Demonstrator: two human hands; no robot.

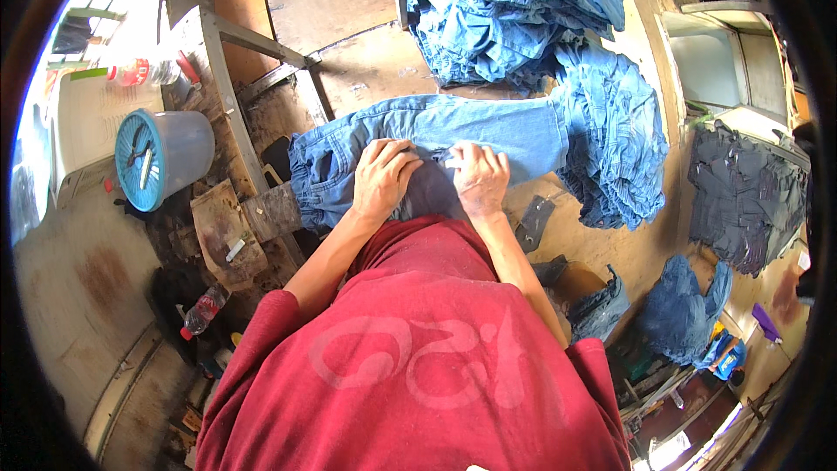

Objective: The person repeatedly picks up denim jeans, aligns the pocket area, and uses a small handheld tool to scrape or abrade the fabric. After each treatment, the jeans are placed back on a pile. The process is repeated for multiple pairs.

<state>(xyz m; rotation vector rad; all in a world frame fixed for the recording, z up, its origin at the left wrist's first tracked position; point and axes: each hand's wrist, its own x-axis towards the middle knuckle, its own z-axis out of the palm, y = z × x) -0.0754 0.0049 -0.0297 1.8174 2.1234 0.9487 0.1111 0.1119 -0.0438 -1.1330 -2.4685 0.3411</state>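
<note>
A pair of light blue jeans [501,126] with a gathered elastic waist lies crosswise in front of me, its waist end to the left. My left hand [382,181] has its fingers curled onto the near edge of the jeans, beside a dark patch of cloth [433,190]. On the other side of that patch, my right hand [479,181] is closed, thumb and fingers pinching at the denim edge. Something small and pale shows at its fingertips, too small to name. The fingertips of both hands are partly hidden in the cloth.
Piled blue denim garments [497,17] lie beyond, and more crumpled denim [610,131] touches the jeans' right end. To the left stand a blue-lidded bucket [187,153] and a wooden frame [235,105]. Dark garments [745,196] lie at right; a plastic bottle [205,310] lies lower left.
</note>
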